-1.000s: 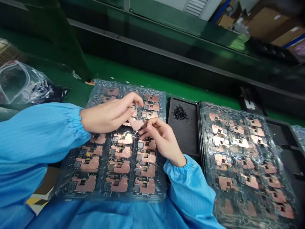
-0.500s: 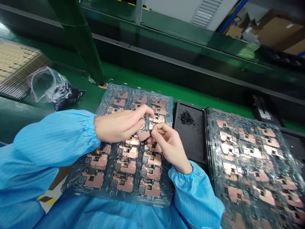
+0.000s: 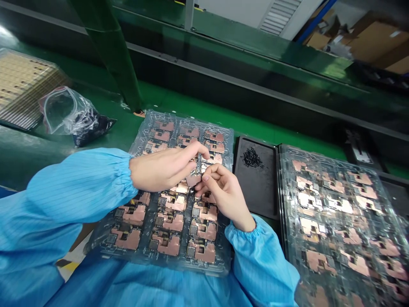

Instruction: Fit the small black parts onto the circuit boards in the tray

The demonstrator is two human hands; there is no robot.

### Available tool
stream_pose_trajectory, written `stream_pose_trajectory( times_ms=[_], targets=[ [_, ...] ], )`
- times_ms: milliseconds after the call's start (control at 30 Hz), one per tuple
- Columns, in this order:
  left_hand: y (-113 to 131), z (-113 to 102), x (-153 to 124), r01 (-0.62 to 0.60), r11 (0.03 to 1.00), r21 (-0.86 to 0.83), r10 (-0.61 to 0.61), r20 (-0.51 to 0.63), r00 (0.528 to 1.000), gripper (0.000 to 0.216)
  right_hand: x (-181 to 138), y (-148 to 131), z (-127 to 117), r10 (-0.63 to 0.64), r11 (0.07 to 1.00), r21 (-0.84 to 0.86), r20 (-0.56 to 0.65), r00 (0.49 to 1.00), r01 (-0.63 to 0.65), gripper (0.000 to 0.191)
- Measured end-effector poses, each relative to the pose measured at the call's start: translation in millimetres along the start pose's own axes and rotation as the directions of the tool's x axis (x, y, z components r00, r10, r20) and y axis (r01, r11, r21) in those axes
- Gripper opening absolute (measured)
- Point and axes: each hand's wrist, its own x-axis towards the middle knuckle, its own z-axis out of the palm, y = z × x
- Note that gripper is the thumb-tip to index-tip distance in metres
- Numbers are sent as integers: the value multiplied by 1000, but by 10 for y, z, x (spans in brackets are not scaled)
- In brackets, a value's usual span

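Observation:
A small copper-coloured circuit board (image 3: 193,181) is lifted at a tilt above the clear plastic tray (image 3: 145,251) in front of me. My left hand (image 3: 166,168) reaches over the tray from the left and holds the board. Its index finger arches above, the thumb lies by the board's upper edge, and the other fingers are hidden. On the board's right edge, my right hand (image 3: 225,192) pinches with thumb and forefinger. Whether a tiny part sits in that pinch is too small to tell. More circuit boards (image 3: 169,221) lie in rows in the tray.
Right of the tray lies a black tray (image 3: 258,189) with a heap of small black parts (image 3: 252,157). Beyond it is another clear tray of boards (image 3: 343,213). An open plastic bag (image 3: 78,115) and stacked tan panels (image 3: 27,85) are at left, near a green post (image 3: 111,55).
The whole view has shifted slightly. Both hands keep nearly the same pose at the lifted circuit board.

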Motion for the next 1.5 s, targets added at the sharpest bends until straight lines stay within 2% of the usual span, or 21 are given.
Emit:
stream_pose_trajectory(
  times_ms=[233,433,533,633,767,833,900,1033,1100,1167,1233,1300,1333,1400,1467,1500],
  targets=[
    [18,-5,8,-3,1000,-24,4,31,1000,30,16,27,-4,-45,998,-47,-24,999,44,33],
    [0,-9,5,-36,994,-106,47,100,994,33,-30,49,-13,-47,976,-213,-7,999,44,29],
    [-23,-10,-4,-12,987,-162,30,106,994,32,-50,11,15,-12,986,-167,-47,999,4,34],
    [-79,-2,-12,-10,975,-223,27,74,997,31,-58,-53,6,65,996,-67,5,998,-65,35],
    [-145,14,-15,-13,962,-271,21,27,999,30,-64,-87,-61,5,998,-55,52,999,-3,28],
    [-140,16,-7,-5,972,-237,9,13,1000,29,-61,-66,-81,-45,993,-109,24,999,47,26],
    [-114,15,10,17,982,-187,-11,36,999,25,-49,-29,-83,-116,967,-231,-30,993,106,22],
    [-98,4,88,34,998,-52,-30,78,996,24,14,32,-63,-315,816,-523,-44,948,247,15],
    [-149,-30,167,42,999,0,-42,89,995,26,46,28,-78,-334,759,-594,-3,943,267,13],
    [-248,-102,276,88,996,-16,-86,83,993,26,61,-6,-149,-316,721,-646,17,949,251,14],
    [-388,-203,405,180,981,-72,-180,1,984,25,50,-57,-299,-345,684,-698,-54,937,211,27],
    [-549,-299,537,281,951,-127,-297,-132,946,25,14,-102,-526,-431,644,-757,-237,870,113,28],
    [-629,-331,599,325,935,-139,-347,-182,920,27,-11,-114,-657,-465,620,-784,-342,817,25,26],
    [-772,-350,707,404,905,-133,-424,-230,876,32,-66,-111,-918,-465,538,-811,-513,722,-230,22],
    [-864,-319,779,473,877,-83,-478,-251,842,36,-107,-75,-1125,-379,400,-779,-620,687,-482,18],
    [-886,-294,799,490,871,-35,-482,-259,837,36,-116,-49,-1196,-325,333,-757,-652,685,-562,16]
  ],
)
